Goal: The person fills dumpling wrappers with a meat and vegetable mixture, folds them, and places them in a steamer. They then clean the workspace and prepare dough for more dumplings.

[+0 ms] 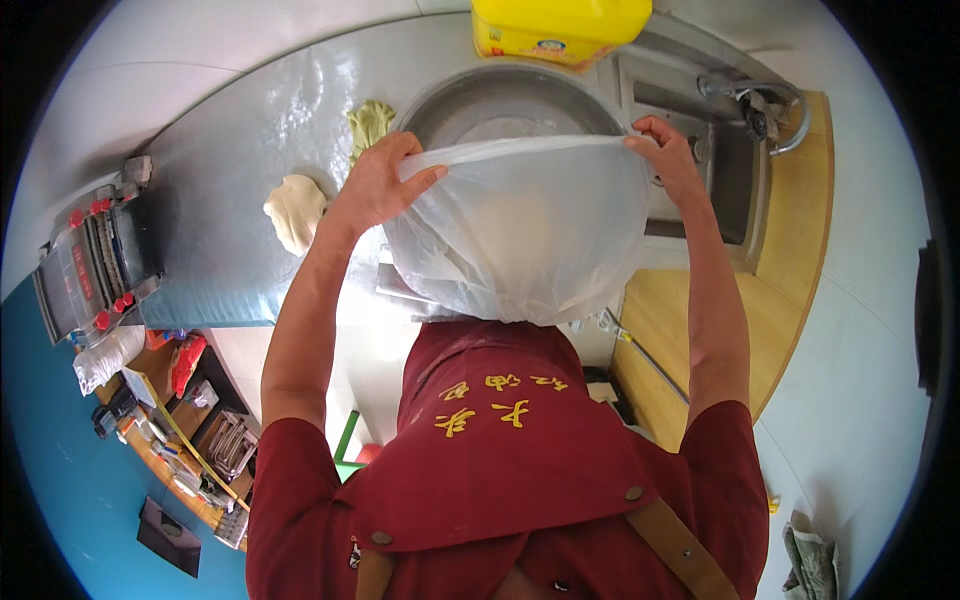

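A translucent plastic bag or sheet [570,247] stretches across the near part of a large round metal basin [517,94]. My left hand [386,184] grips its upper left corner, thumb laid along the edge. At the upper right corner, my right hand [670,159] pinches the plastic beside the basin's rim. A pale mass shows dimly through the plastic; I cannot tell whether it lies inside or beneath. On the steel counter, a lump of pale dough [295,214] rests left of my left forearm. A crumpled yellow-green cloth [369,127] lies just beyond my left hand.
A yellow plastic jug [562,30] stands behind the basin. To the right is a steel sink [735,180] with a faucet [765,120]. A roller machine with red knobs [97,262] sits at the counter's left end. Cluttered wooden shelves [180,435] stand at lower left.
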A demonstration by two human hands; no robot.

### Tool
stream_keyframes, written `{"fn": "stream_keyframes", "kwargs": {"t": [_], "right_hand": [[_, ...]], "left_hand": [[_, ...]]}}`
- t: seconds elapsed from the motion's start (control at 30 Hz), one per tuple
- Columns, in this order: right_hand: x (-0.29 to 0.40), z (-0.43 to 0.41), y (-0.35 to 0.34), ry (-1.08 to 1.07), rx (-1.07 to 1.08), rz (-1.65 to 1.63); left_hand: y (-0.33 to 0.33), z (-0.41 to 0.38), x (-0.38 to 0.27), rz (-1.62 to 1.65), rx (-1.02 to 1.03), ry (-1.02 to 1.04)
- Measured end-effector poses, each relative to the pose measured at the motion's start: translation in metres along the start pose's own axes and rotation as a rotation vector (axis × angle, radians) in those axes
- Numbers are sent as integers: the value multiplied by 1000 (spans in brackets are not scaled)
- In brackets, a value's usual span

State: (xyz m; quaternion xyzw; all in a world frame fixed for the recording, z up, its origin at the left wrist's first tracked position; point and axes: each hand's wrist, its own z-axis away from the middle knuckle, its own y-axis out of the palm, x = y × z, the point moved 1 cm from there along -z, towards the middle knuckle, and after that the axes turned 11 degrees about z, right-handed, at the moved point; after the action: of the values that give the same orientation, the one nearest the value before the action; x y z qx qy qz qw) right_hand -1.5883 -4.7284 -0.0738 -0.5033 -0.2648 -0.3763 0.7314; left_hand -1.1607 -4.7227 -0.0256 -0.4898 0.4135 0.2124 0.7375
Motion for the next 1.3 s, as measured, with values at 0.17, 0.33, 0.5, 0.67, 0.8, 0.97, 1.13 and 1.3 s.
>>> {"fn": "stream_keyframes", "kwargs": {"t": [0.17, 0.33, 0.5, 0.67, 0.8, 0.97, 1.13, 1.3], "right_hand": [[6, -23, 6, 29, 2, 14], [4, -46, 29, 58, -205, -59], [4, -61, 31, 175, -214, 22], [4, -69, 32, 263, -115, 54], [9, -73, 40, 312, -73, -8], [18, -77, 43, 262, -25, -91], [-5, -91, 48, 306, -3, -182], [-22, -103, 51, 263, -41, 29]], "left_hand": [[-22, -16, 16, 208, 73, -64], [-18, -27, 55, 38, -112, 219], [-21, -25, 82, 305, -487, 125], [-18, 34, 44, 28, -395, 282], [-9, 44, 67, -69, -231, 223], [-6, -9, 101, 227, -479, 190], [-1, -44, 101, 383, -318, -180], [8, -69, 116, 722, -244, -410]]}}
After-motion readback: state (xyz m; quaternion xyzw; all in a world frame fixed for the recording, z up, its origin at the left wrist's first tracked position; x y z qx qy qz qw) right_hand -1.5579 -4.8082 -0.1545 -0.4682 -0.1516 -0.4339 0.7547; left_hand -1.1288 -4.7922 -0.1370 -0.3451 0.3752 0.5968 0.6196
